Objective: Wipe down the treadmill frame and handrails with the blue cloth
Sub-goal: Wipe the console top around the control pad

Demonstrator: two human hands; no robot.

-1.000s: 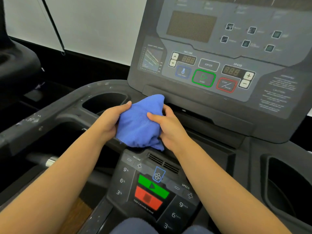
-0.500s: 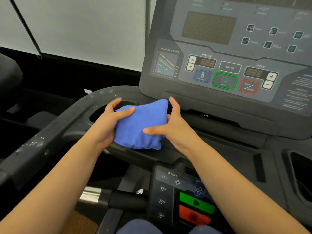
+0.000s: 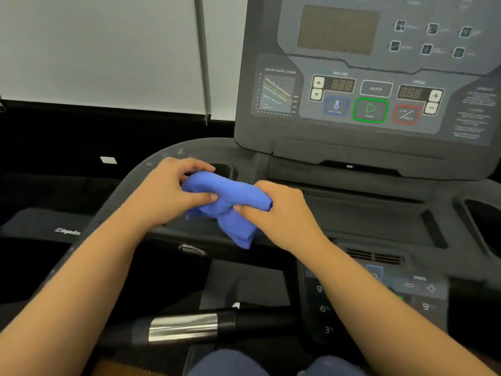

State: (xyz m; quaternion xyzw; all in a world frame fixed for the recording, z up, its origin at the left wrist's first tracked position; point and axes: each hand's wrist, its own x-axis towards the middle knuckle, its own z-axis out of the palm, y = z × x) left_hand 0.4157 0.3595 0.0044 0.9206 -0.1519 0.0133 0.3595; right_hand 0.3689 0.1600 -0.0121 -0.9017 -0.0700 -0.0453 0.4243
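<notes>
head view | blue cloth (image 3: pixel 227 204) bunched up, over treadmill frame (image 3: pixel 130 191) near its left cup hole | L hand (image 3: pixel 173 191) grips cloth's left end, fingers curled round it | R hand (image 3: pixel 276 213) pinches right end w/ thumb + fingers | console (image 3: pixel 366 99) behind

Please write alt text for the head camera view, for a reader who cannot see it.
A person's left hand and right hand grip a bunched blue cloth over the dark treadmill frame. Behind stands the console with a green start button; below lies a black handrail with a chrome band.
</notes>
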